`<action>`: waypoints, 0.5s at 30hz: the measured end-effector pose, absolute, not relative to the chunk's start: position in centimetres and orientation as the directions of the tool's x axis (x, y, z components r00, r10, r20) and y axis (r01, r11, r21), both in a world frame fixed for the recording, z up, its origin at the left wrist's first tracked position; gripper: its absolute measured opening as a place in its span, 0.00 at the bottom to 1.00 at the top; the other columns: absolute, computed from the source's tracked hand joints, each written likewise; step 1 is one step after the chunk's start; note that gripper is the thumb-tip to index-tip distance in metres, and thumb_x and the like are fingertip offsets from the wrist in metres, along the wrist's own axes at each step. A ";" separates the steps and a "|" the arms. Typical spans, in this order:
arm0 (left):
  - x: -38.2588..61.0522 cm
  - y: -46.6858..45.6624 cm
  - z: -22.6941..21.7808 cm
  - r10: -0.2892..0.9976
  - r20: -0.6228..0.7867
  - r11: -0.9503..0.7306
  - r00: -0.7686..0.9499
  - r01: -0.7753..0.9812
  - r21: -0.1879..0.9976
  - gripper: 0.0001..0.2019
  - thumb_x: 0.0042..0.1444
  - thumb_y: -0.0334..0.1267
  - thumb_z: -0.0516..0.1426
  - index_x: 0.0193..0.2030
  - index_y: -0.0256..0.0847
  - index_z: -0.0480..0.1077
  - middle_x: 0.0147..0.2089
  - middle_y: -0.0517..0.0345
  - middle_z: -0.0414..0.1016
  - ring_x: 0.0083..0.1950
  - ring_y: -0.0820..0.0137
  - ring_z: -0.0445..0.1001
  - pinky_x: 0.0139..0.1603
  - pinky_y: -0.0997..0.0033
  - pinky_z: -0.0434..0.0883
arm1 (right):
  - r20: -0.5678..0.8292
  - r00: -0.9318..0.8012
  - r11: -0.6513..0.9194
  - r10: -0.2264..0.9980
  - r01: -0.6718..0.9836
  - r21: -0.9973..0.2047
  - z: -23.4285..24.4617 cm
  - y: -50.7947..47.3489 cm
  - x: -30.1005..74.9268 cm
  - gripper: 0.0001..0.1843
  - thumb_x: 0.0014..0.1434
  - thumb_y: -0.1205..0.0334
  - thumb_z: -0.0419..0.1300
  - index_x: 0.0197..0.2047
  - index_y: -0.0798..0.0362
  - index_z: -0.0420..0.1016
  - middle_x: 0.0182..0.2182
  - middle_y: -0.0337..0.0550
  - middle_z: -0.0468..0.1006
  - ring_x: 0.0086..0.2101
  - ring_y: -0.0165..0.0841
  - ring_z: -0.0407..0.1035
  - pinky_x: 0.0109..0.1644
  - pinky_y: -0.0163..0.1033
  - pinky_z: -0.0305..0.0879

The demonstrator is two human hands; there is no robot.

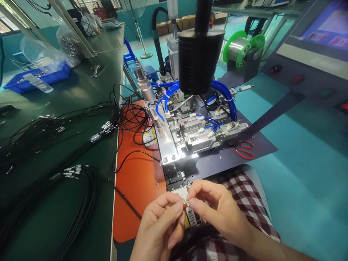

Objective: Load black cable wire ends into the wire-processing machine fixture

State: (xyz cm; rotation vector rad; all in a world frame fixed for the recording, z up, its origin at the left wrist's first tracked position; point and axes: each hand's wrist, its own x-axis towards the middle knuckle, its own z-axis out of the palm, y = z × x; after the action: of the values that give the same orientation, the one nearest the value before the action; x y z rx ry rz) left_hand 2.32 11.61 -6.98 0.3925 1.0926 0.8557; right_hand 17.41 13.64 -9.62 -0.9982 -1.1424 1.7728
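Note:
Close to the front of the machine, my left hand pinches the end of a thin cable between thumb and forefinger. A few fine coloured wires, one of them red, stick out of this end. My right hand has its thumb and forefinger closed on the tips of these wires. The fingers hide most of the cable's end. Just beyond both hands stands the metal machine with blue air hoses. Behind and below the fingers is a yellow and white label.
Bundles of black cables with metal connectors lie on the dark green table to the left. Red-handled pliers rest right of the machine. A black nozzle hangs above it. Further back are a wire spool and a blue tray.

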 end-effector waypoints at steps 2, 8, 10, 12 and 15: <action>2.3 11.6 -7.0 0.766 -0.605 0.634 0.217 -0.415 0.653 0.09 0.52 0.38 0.62 0.28 0.35 0.69 0.19 0.66 0.66 0.15 0.86 0.49 0.22 0.76 0.44 | -0.181 -0.420 -0.289 0.889 -0.211 -0.934 -9.7 13.6 17.4 0.11 0.61 0.57 0.59 0.31 0.55 0.68 0.20 0.31 0.63 0.20 0.23 0.55 0.24 0.30 0.52; 1.9 11.6 -7.0 0.743 -0.607 0.665 0.283 -0.413 0.622 0.09 0.53 0.37 0.61 0.27 0.35 0.68 0.19 0.63 0.68 0.13 0.87 0.49 0.18 0.78 0.42 | -0.152 -0.505 -0.309 0.850 -0.243 -0.920 -10.1 13.9 17.4 0.12 0.64 0.56 0.56 0.32 0.54 0.65 0.20 0.30 0.61 0.20 0.22 0.54 0.24 0.30 0.51; 1.7 11.7 -7.0 0.733 -0.603 0.677 0.313 -0.414 0.609 0.09 0.52 0.37 0.61 0.27 0.35 0.68 0.19 0.63 0.68 0.13 0.88 0.49 0.17 0.79 0.42 | -0.132 -0.532 -0.306 0.836 -0.254 -0.917 -10.3 14.0 17.4 0.11 0.65 0.57 0.55 0.33 0.54 0.65 0.23 0.31 0.62 0.21 0.22 0.54 0.24 0.30 0.51; 1.7 11.7 -7.1 0.715 -0.608 0.698 0.345 -0.409 0.588 0.09 0.52 0.37 0.62 0.27 0.35 0.69 0.19 0.62 0.68 0.13 0.87 0.50 0.16 0.80 0.42 | -0.106 -0.560 -0.296 0.822 -0.260 -0.919 -10.4 14.0 17.5 0.10 0.66 0.58 0.54 0.34 0.54 0.65 0.25 0.33 0.64 0.22 0.22 0.55 0.25 0.30 0.52; 1.6 11.7 -7.0 0.693 -0.608 0.721 0.387 -0.402 0.565 0.09 0.49 0.37 0.63 0.26 0.34 0.69 0.19 0.61 0.69 0.13 0.87 0.51 0.15 0.81 0.41 | -0.069 -0.608 -0.283 0.791 -0.263 -0.922 -10.6 14.1 17.9 0.11 0.66 0.57 0.53 0.35 0.54 0.64 0.26 0.34 0.63 0.22 0.22 0.56 0.26 0.30 0.53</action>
State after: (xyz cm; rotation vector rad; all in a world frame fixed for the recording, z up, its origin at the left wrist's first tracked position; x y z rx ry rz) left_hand 1.61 11.72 -7.04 0.3522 0.9393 0.7147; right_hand 17.91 14.13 -10.56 -0.7036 -1.2591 1.9515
